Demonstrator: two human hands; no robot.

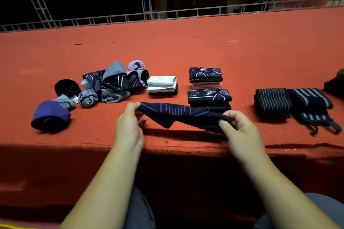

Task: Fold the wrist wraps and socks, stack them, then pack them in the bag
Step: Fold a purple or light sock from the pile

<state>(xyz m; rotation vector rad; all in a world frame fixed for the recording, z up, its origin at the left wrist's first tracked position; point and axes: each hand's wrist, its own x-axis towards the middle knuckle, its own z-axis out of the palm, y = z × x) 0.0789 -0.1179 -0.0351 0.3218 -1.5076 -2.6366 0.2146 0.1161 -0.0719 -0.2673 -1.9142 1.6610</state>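
Sock in hand: dark navy knitted sock with purple dashes, held just above the near part of the red carpeted ledge, not resting on it
Left hand: pinching the sock's left end between thumb and fingers
Right hand: pinching the right end, fingers curled over the fabric
Long axis: left to right between the two hands, sagging slightly, one corner drooping near the left half; each hand at its own end, neither nearer
Judged step: folding this sock, probably by carrying one end across to the other along that axis
Landing place: folded dark patterned sock stacks just behind the right hand, so closer to that side than to the left
Waiting: loose heap of grey, black and lilac socks behind and left of the left hand
Also folded: white-and-black sock pile between heap and dark stacks
Wraps: black wrist wraps with grey stripes, folded, well off to the right
Bag: dark green shape at the right edge, too cropped to tell
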